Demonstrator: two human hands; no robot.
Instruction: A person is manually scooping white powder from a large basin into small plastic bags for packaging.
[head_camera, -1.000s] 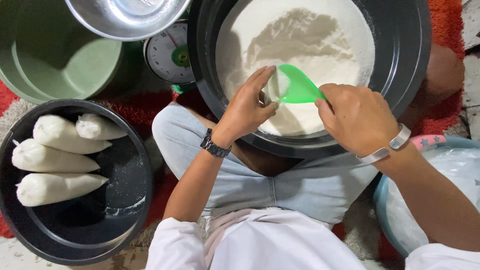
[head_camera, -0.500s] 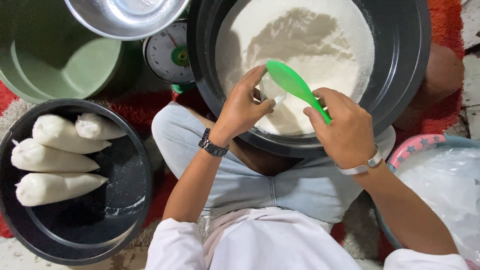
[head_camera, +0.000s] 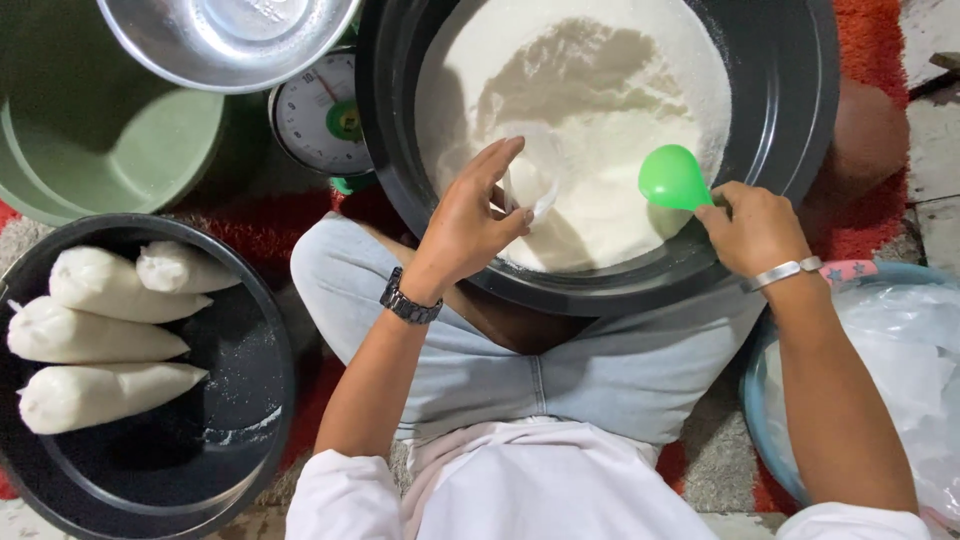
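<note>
We see the left hand (head_camera: 470, 225) pinching a small clear plastic bag (head_camera: 528, 190) over white powder (head_camera: 600, 120); the right hand (head_camera: 752, 228) grips a green plastic scoop (head_camera: 672, 178). Four filled white cone-shaped bags (head_camera: 100, 335) lie in the left black round basin (head_camera: 240, 440).

filled bags (head_camera: 100, 340) in left basin (head_camera: 240, 450) — scale (head_camera: 320, 120) behind — powder tub (head_camera: 790, 120) right.

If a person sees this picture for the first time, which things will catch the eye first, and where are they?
The big black basin heaped with white powder fills the top centre. Over it, the right hand holds a bright green scoop, while the left hand holds a small clear bag. At lower left, four filled white bags lie in a second black basin.
</note>
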